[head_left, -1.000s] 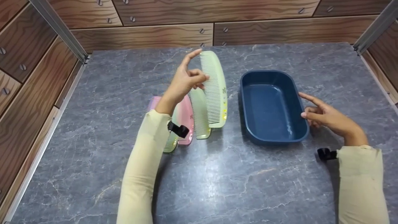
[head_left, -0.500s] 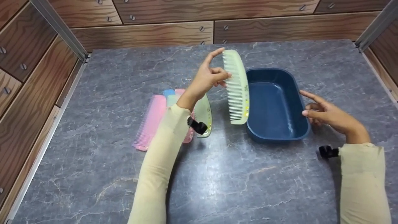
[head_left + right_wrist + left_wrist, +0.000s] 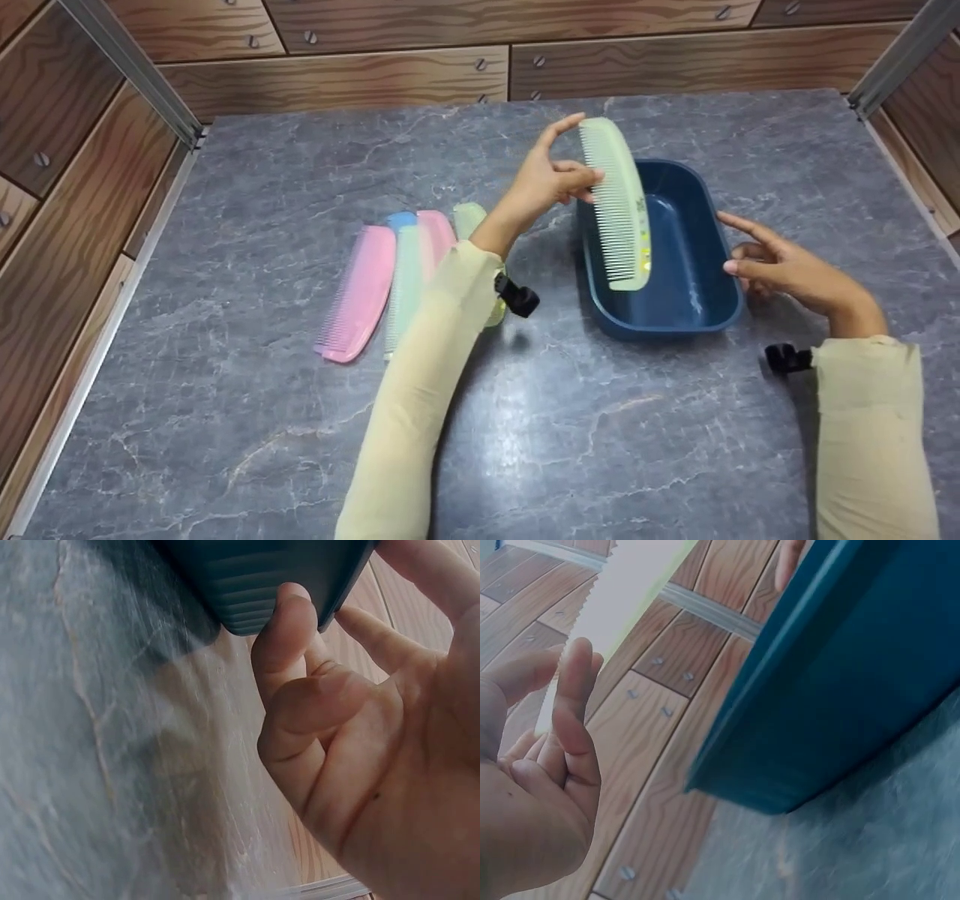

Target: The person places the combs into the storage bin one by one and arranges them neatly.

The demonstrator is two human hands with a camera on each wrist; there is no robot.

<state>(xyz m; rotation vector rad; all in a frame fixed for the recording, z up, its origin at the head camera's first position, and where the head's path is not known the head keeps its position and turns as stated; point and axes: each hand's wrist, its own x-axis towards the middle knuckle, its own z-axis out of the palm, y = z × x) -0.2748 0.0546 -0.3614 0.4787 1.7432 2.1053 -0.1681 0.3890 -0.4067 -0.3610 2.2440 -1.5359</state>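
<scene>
In the head view, my left hand (image 3: 541,182) pinches a pale green comb (image 3: 622,202) by its toothed side, with the index finger stretched to its top end. The comb hangs lengthwise over the left part of a dark blue plastic bin (image 3: 694,328). The left wrist view shows the comb (image 3: 626,596) between thumb and fingers, washed out by light, beside the bin's wall (image 3: 832,682). My right hand (image 3: 799,277) touches the bin's right rim with an extended index finger and thumb; its other fingers bend below the rim in the right wrist view.
Left of the bin, several combs lie on the grey marbled table (image 3: 225,420): a pink comb (image 3: 371,285), a mint comb (image 3: 403,289), another pink comb (image 3: 436,232) and a green comb (image 3: 470,216). My left forearm covers part of them. Wood-patterned panels (image 3: 337,82) border the table.
My left hand has carried the green comb rightward from above the other combs to over the bin. The right hand stays at the bin's rim.
</scene>
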